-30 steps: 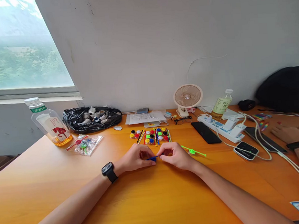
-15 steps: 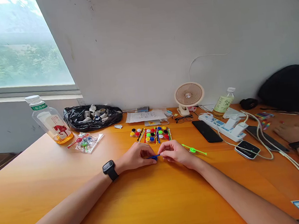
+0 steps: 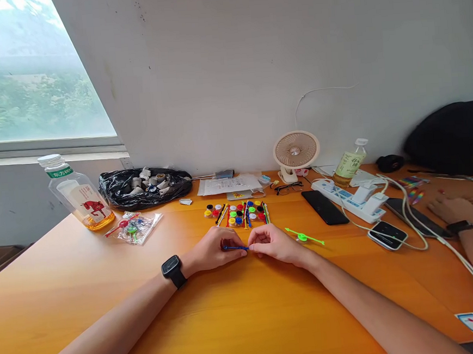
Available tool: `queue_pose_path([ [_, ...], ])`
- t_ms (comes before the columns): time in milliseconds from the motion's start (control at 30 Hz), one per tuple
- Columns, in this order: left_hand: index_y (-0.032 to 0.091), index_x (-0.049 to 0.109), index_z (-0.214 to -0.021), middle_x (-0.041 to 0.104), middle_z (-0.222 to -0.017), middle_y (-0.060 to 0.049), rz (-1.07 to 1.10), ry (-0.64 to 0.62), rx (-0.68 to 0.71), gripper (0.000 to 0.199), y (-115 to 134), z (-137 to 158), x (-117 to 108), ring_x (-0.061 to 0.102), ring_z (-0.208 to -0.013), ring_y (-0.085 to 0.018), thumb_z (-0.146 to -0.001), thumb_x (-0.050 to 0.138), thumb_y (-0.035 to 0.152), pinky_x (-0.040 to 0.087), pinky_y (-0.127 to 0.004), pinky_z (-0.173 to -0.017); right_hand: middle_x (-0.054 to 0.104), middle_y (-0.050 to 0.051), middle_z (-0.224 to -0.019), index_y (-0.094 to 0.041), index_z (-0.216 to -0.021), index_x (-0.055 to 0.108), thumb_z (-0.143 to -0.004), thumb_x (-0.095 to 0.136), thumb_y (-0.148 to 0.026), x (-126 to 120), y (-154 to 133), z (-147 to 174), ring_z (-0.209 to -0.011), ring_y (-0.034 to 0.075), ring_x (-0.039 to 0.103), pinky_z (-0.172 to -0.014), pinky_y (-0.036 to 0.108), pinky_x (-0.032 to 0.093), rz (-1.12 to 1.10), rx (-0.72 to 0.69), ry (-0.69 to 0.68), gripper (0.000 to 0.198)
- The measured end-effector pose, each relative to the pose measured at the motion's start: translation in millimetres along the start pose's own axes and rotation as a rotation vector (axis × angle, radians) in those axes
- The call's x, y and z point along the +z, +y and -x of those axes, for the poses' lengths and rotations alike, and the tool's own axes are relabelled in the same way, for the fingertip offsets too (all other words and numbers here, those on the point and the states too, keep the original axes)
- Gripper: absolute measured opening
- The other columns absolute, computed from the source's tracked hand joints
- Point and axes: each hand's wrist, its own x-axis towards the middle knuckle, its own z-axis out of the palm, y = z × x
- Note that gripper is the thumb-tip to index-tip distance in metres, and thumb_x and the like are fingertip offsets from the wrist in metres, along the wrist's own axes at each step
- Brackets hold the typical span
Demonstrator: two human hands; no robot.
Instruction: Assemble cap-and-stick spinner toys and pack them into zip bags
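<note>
Blue arrow-shaped piece (image 3: 234,248), head view: it extends sideways between my 2 hands, above the wooden table (image 3: 230,308). Watching remotely, I see my right hand (image 3: 277,246) pinching its right end between thumb and fingertips. My left hand (image 3: 207,250), a black watch (image 3: 171,265) at its wrist, curls around the remaining length; its fingertips are partly hidden, so I cannot tell whether they press on the piece. Beyond both hands lie small coloured discs (image 3: 239,220) with thin sticks among them. Near my right hand rests a green arrow-shaped spinner (image 3: 302,237); farther right lies a black phone (image 3: 324,208).
</note>
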Motion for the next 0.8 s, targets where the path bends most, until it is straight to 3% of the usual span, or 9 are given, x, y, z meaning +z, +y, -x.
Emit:
queue_pose_path([
  [500,0.016,0.077,-0.095,0.073,-0.080,-0.003,-0.021,-0.006,-0.014,0.027,0.9,0.8,-0.1,0.054,-0.065,-0.012,-0.095,0.073,0.043,0.040,-0.024,-0.058,0.057,-0.004,-0.057,-0.018,-0.078,0.069,-0.078,0.071,-0.027,0.5,-3.2,-0.3,-0.057,0.013,0.052,-0.058,0.025,0.036,0.057,-0.006,0.016,0.009],
  [800,0.016,0.077,-0.092,0.074,-0.082,-0.006,-0.014,0.016,-0.008,0.031,-0.5,1.9,3.0,0.061,-0.069,-0.014,-0.095,0.073,0.046,0.044,-0.025,-0.061,0.059,-0.003,-0.060,-0.018,-0.074,0.066,-0.077,0.076,-0.032,2.9,2.8,-3.1,-0.058,0.012,0.051,-0.056,0.024,0.036,0.052,-0.012,0.044,0.018],
])
